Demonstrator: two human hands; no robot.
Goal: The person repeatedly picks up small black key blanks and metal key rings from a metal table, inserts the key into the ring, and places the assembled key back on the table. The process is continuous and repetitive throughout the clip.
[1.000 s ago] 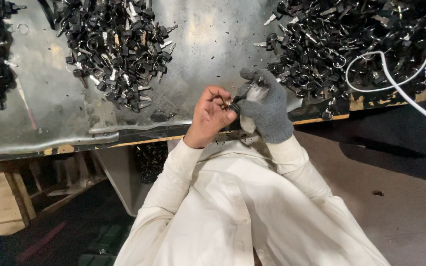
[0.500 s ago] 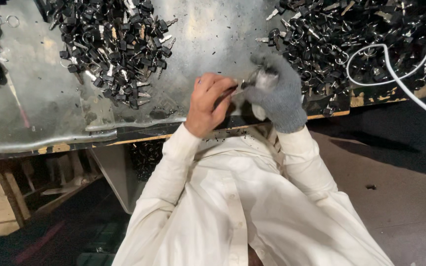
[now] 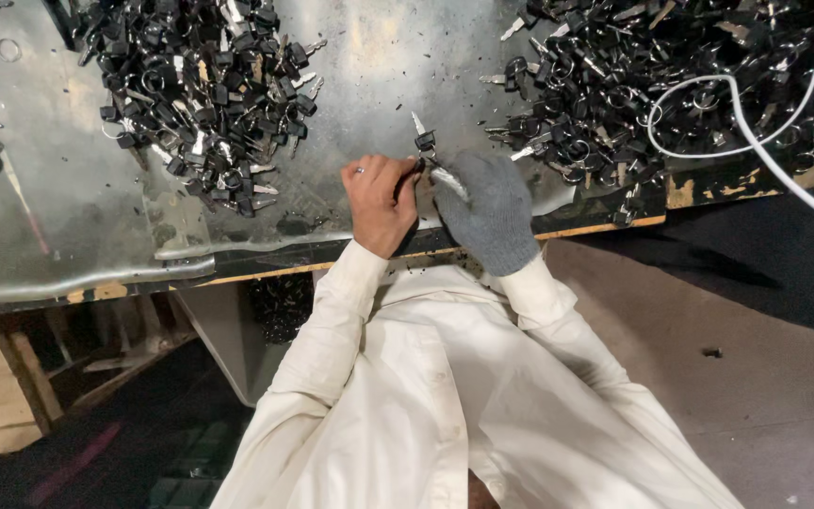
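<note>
Metal table point(image 3: 77, 236), hands point(image 3: 381, 203) on key point(image 3: 424, 141)

Both hands moved from beyond the bench's point(image 3: 96, 245) front edge onto its surface. The bare left hand point(image 3: 381, 203) and gloved right hand point(image 3: 487, 212) raised a black-headed key point(image 3: 423, 139) above their fingers.

Right hand point(image 3: 484, 209) in a grey knit glove; left hand point(image 3: 381, 201) bare with a silver ring; both sleeves point(image 3: 332, 311) cream-white. Key point(image 3: 423, 138) between the hands: black head, silver blade; key heaps point(image 3: 202, 90) likewise black with silver. Sheet-metal tabletop point(image 3: 388, 66) dull grey, speckled with dark flecks; cable point(image 3: 756, 141) white; table edge point(image 3: 614, 226) yellow-brown wood.
</note>
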